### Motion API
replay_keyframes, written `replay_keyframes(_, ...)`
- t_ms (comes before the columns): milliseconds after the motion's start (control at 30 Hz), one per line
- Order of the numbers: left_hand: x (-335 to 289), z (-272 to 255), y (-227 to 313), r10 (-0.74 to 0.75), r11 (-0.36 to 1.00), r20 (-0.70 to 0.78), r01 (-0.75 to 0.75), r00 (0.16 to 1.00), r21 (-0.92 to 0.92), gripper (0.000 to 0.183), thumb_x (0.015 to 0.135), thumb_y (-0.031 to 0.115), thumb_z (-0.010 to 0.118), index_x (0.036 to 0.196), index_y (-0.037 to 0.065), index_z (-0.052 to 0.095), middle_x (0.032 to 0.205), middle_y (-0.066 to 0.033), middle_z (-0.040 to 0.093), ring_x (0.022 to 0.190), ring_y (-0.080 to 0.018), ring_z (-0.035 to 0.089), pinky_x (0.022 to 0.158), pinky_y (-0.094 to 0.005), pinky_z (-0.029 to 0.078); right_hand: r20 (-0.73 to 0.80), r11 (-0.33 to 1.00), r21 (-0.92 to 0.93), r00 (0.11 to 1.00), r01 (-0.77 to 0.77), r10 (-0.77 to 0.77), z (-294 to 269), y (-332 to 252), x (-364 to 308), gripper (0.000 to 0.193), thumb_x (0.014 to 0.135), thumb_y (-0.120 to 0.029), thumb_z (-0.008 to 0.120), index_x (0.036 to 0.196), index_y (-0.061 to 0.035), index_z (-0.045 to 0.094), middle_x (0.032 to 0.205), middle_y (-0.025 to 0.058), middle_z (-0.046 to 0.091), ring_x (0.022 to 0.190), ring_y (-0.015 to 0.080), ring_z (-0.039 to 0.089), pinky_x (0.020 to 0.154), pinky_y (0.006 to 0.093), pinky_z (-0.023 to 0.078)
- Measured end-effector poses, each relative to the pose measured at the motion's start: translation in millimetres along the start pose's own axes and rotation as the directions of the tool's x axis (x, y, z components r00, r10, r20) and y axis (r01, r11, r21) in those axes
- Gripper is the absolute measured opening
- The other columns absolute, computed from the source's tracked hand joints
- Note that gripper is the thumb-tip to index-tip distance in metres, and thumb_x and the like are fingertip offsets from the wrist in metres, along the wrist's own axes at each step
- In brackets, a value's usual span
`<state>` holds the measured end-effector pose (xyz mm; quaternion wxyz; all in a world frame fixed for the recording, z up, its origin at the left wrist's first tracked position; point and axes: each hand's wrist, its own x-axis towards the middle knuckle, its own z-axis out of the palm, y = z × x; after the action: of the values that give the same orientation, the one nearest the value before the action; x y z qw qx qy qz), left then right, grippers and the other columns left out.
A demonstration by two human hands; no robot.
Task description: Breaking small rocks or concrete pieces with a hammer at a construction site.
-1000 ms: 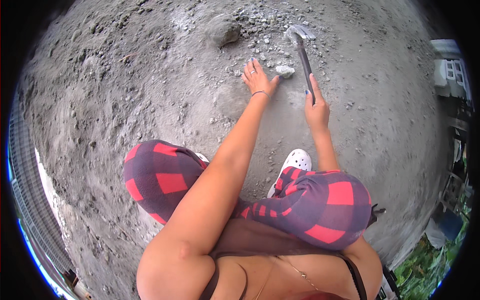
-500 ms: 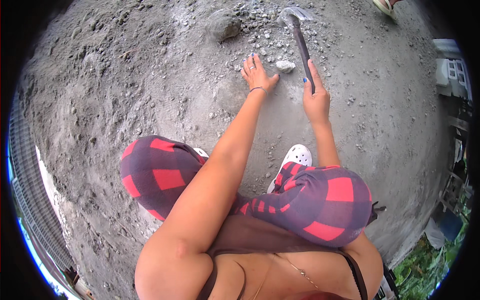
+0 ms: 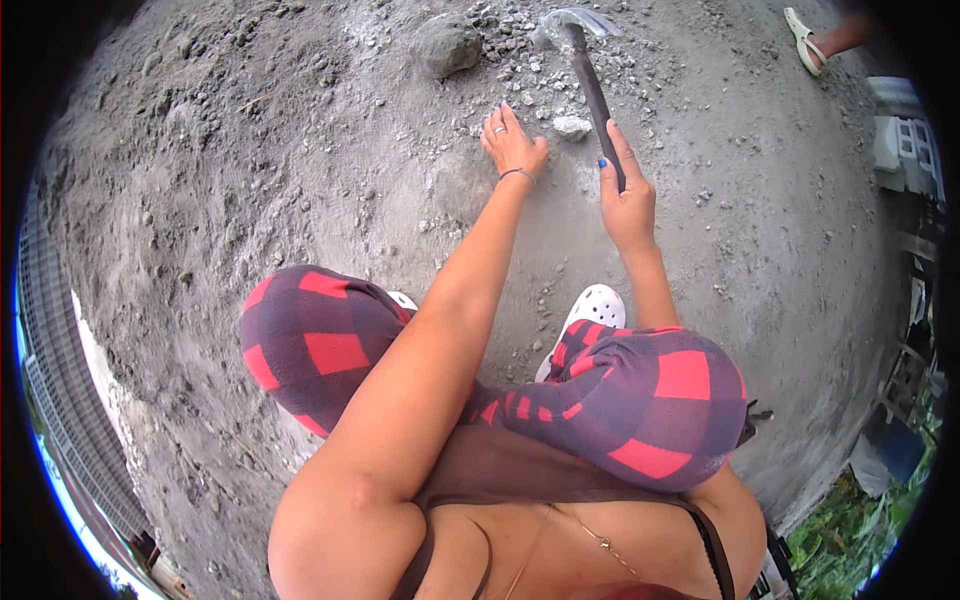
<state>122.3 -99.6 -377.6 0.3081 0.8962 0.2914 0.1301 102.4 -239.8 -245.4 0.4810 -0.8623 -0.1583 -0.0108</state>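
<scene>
My right hand (image 3: 629, 208) grips the dark handle of a claw hammer (image 3: 592, 95), its thumb and index finger stretched along the shaft. The hammer's head points away from me, at the far edge of a patch of broken stone chips (image 3: 535, 75). My left hand (image 3: 514, 147) is low over the ground, palm down with its fingers reaching forward and its thumb out to the side. Nothing shows in it. Just right of its thumb lies a pale stone (image 3: 572, 128). Beyond the left hand sits a bigger grey rock (image 3: 446, 46).
My knees in checked trousers flank my arms, and a white clog (image 3: 598, 305) stands between them. Rough grey dirt with pebbles (image 3: 200, 190) spreads to the left. Another person's foot in a pale sandal (image 3: 805, 42) is at the far right, above concrete blocks (image 3: 905, 145).
The hammer and my right hand have shifted slightly left. My left thumb has drawn in closer to the fingers. The other person's foot has moved right.
</scene>
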Motion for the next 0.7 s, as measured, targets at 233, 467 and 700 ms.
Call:
replay_keyframes(233, -6.5, -1.4, 7.3, 0.012, 0.999, 0.012, -0.012, 1.0, -0.047, 0.076, 0.061, 0.021, 0.057, 0.123, -0.003, 0.021, 0.124, -0.0197, 0.027, 0.119, -0.0327, 0.018, 0.098, -0.0438, 0.01, 0.24, 0.956, -0.259, 0.95, -0.136, 0.2, 26.3, 48.5, 7.5, 0.043, 0.077, -0.011, 0.049, 0.118, -0.0232, 0.042, 0.09, 0.0177, 0.057, 0.071, 0.0282, 0.059, 0.061, 0.0336, 0.044)
replay_keyframes(467, -2.7, -4.9, -13.3, 0.09, 0.949, -0.298, -0.172, 0.95, -0.263, 0.06, 0.064, 0.016, 0.049, 0.118, -0.005, 0.033, 0.115, -0.0234, 0.036, 0.108, -0.0351, 0.033, 0.093, -0.0385, 0.024, 0.117, 0.99, 0.089, 0.988, -0.113, 0.102, -20.0, -5.0, -3.9, 0.042, 0.078, -0.006, 0.046, 0.117, -0.0214, 0.044, 0.082, 0.0112, 0.059, 0.058, 0.0095, 0.049, 0.056, 0.0232, 0.041)
replay_keyframes(700, 51.2, -25.3, -8.5, -0.571, 0.504, -0.308, 0.028, 0.761, -0.863, 0.039, 0.074, 0.018, 0.036, 0.103, -0.006, 0.048, 0.102, -0.0186, 0.049, 0.096, -0.0273, 0.045, 0.087, -0.0343, 0.031, 0.09, 0.992, 0.122, 0.995, 0.03, -0.041, -28.0, -7.4, -52.8, 0.041, 0.078, -0.003, 0.048, 0.117, -0.0135, 0.044, 0.103, 0.0129, 0.055, 0.081, 0.0162, 0.058, 0.066, 0.0237, 0.042)
